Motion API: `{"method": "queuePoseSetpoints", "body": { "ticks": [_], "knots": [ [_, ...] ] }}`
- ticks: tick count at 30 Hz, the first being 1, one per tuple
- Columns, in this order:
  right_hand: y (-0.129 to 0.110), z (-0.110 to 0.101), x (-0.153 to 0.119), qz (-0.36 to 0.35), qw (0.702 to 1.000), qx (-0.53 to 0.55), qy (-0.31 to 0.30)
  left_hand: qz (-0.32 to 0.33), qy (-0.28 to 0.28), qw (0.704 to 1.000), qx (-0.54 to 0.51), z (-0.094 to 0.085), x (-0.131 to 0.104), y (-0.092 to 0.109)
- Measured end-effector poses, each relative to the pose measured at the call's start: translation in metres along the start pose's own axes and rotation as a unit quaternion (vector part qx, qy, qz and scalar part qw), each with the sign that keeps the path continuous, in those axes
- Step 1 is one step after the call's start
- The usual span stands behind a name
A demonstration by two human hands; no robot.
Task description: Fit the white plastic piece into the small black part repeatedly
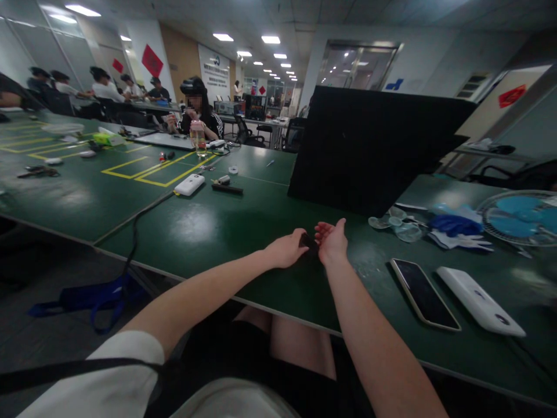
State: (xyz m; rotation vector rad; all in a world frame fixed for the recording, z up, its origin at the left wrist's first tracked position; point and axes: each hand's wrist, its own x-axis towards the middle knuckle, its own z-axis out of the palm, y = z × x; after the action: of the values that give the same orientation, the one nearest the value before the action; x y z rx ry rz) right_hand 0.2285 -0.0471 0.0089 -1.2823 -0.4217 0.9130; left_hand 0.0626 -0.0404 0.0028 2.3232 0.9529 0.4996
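Observation:
My left hand (pixel 285 249) is closed around a small dark object (pixel 308 241), with thumb and fingers pinching its left side. What kind of object it is I cannot make out. Close to its right is my right hand (pixel 332 241), palm turned up, thumb stretched out and fingers loosely curled apart. Whether the right fingertips touch the dark object is unclear. Both hands are just over the green table (pixel 243 232), in front of a large black panel (pixel 365 145) that stands tilted.
Right of my arm lie a phone (pixel 424 293), a white power bank (pixel 481 301), blue and white gloves (pixel 456 226), clear plastic pieces (pixel 407 229) and a fan (pixel 522 215). Further left are another white device (pixel 190 184) and a bottle (pixel 199 139). A person in a headset (pixel 198 110) sits opposite.

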Motion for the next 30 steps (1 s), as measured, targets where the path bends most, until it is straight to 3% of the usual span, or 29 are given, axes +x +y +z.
{"method": "queuePoseSetpoints", "body": {
  "ticks": [2, 4, 6, 8, 11, 14, 21, 30],
  "knots": [
    [0.001, -0.001, -0.001, -0.028, 0.999, -0.042, 0.002, 0.001, 0.032, 0.998, -0.06, -0.011, 0.001, -0.007],
    [0.002, -0.002, -0.002, -0.084, 0.988, -0.126, -0.014, -0.005, 0.103, 0.988, -0.119, -0.027, 0.0, -0.021],
    [0.002, -0.003, -0.005, -0.146, 0.958, -0.235, -0.069, -0.013, 0.188, 0.97, -0.151, -0.043, -0.006, -0.044],
    [0.002, -0.002, -0.009, -0.184, 0.91, -0.343, -0.145, -0.029, 0.243, 0.959, -0.146, -0.058, -0.015, -0.07],
    [0.003, 0.002, -0.015, -0.193, 0.835, -0.469, -0.213, -0.072, 0.268, 0.957, -0.081, -0.072, -0.03, -0.104],
    [0.006, 0.006, -0.016, -0.189, 0.797, -0.528, -0.223, -0.091, 0.257, 0.961, -0.047, -0.072, -0.035, -0.113],
    [0.009, 0.006, -0.011, -0.198, 0.783, -0.546, -0.223, -0.074, 0.197, 0.977, -0.028, -0.062, -0.034, -0.089],
    [0.009, 0.008, -0.01, -0.144, 0.832, -0.486, -0.226, -0.059, 0.162, 0.985, -0.027, -0.065, -0.04, -0.085]
  ]
}}
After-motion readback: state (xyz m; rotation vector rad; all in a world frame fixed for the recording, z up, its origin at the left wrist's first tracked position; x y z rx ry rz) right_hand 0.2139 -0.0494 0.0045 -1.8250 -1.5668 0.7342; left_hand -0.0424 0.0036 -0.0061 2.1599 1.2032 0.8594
